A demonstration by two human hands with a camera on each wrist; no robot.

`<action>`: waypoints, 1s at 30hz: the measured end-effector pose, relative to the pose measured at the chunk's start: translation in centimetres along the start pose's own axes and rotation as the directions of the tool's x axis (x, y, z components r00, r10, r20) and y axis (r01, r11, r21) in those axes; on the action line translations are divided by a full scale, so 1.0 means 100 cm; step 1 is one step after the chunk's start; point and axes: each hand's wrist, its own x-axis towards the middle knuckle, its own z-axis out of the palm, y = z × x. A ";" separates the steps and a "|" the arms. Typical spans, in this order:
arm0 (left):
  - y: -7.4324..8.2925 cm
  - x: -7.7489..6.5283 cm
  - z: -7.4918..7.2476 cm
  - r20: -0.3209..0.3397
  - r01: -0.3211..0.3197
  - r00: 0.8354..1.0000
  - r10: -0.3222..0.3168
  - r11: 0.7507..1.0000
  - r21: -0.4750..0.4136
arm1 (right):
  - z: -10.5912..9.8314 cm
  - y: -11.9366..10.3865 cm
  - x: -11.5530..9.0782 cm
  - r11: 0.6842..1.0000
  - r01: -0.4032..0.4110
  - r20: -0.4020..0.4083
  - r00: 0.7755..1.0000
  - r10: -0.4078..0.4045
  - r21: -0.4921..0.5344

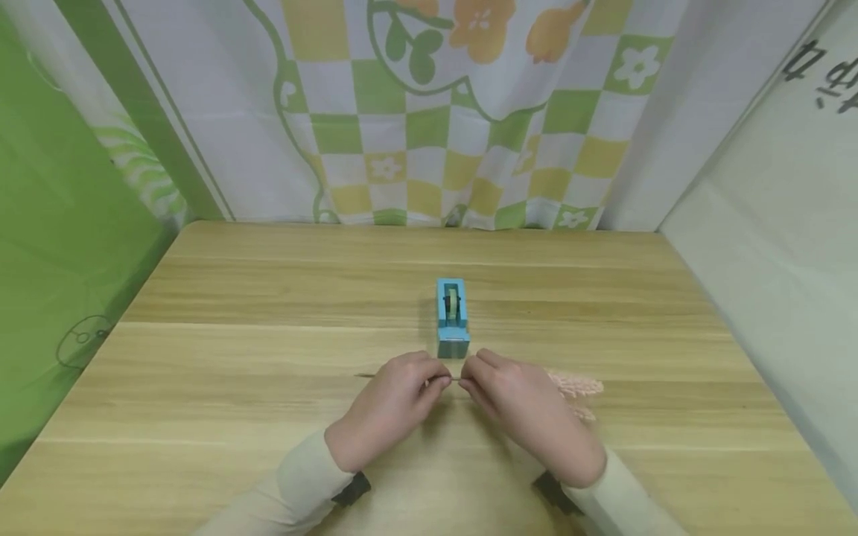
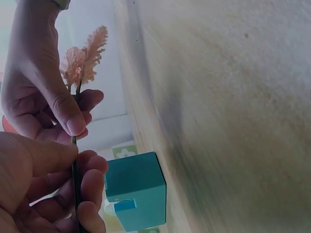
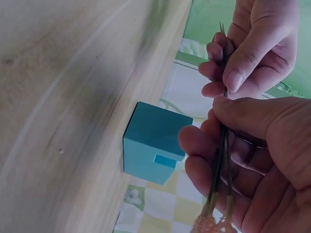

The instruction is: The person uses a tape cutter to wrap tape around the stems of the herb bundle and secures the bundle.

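Both hands hold a thin bundle of dark stems that end in fluffy pink flower heads (image 1: 576,384). My left hand (image 1: 395,391) pinches the stems between thumb and fingers, and their bare tips stick out to its left. Close beside it my right hand (image 1: 523,402) pinches the same stems nearer the flower heads. In the right wrist view the stems (image 3: 219,160) run across the curled right fingers. The left wrist view shows the pink plumes (image 2: 87,58) beyond the right hand. Just past the fingertips stands a blue tape dispenser (image 1: 453,335) with a roll of tape in it.
The wooden table (image 1: 268,298) reaches back to a checked, flowered curtain (image 1: 429,126). Green cloth (image 1: 60,223) hangs at the left and a pale sheet (image 1: 771,186) with dark writing at the right. A thin wire shape (image 1: 82,339) shows near the left edge.
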 end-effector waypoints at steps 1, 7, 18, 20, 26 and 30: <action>0.000 0.000 0.000 0.004 0.005 1.000 -0.005 1.000 0.001 | 0.000 0.000 0.000 1.000 0.001 -0.003 1.000 -0.001 -0.002; 0.000 0.001 0.000 0.002 0.011 1.000 -0.011 1.000 0.013 | 0.000 0.001 0.001 1.000 -0.019 0.017 1.000 0.019 0.021; -0.001 0.001 0.003 -0.065 0.024 0.998 -0.021 0.999 0.044 | -0.004 0.000 0.002 1.000 -0.015 0.046 0.999 0.015 0.009; -0.001 0.001 0.003 -0.072 0.021 0.997 -0.017 0.999 0.045 | -0.004 0.001 0.003 0.999 -0.024 0.037 0.999 0.023 0.032; 0.000 0.001 0.003 -0.074 0.021 0.997 -0.018 0.999 0.034 | -0.002 0.002 0.004 0.996 -0.044 0.015 0.999 0.043 0.084; 0.000 0.003 0.003 -0.054 0.038 0.998 -0.037 0.999 0.029 | -0.003 0.003 0.005 0.995 -0.049 0.011 0.999 0.049 0.085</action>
